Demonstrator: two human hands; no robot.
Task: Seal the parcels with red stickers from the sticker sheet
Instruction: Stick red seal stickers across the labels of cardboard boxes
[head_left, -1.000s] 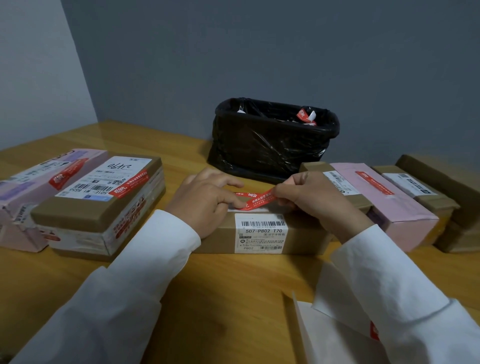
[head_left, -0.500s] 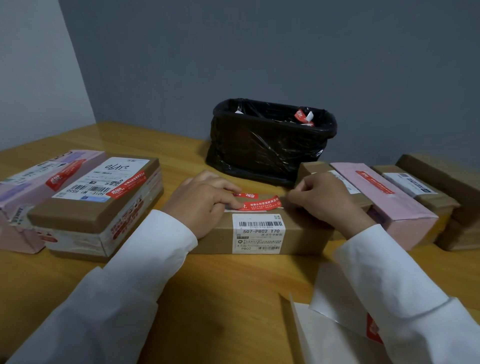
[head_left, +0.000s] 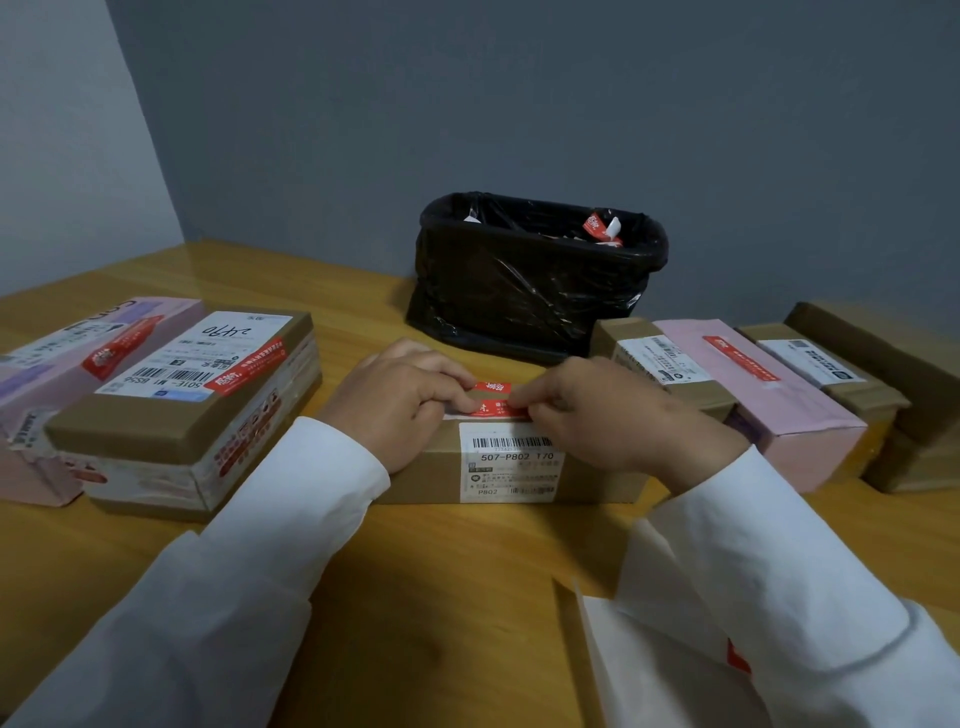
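Fingertips of both hands are pressed down on a red sticker (head_left: 496, 409) that lies flat on top of the brown parcel (head_left: 519, 467) at frame centre. The left hand (head_left: 402, 402) is laid over the sticker's left end with curled fingers, and the right hand (head_left: 608, 415) covers its right end, so only the middle strip of red is seen between them. Nothing is really gripped by either hand, it's more of a push-down. A second bit of red (head_left: 492, 387) is visible just behind the sticker on the same parcel top. A white barcode label (head_left: 511, 462) is stuck on the parcel's near face, right below the sticker.

Further out, left of frame, a taped box (head_left: 182, 415) with a red sticker across its label sits beside a pink parcel (head_left: 67, 364). Right of frame, a pink parcel with a red strip (head_left: 753, 384) is lined up with more brown boxes (head_left: 831, 374). A black-lined bin (head_left: 535, 275) stands behind, against the grey wall. White sheets (head_left: 649, 665) with a red scrap are at the lower right, partly hidden by a sleeve, all on a wooden table (head_left: 441, 597).
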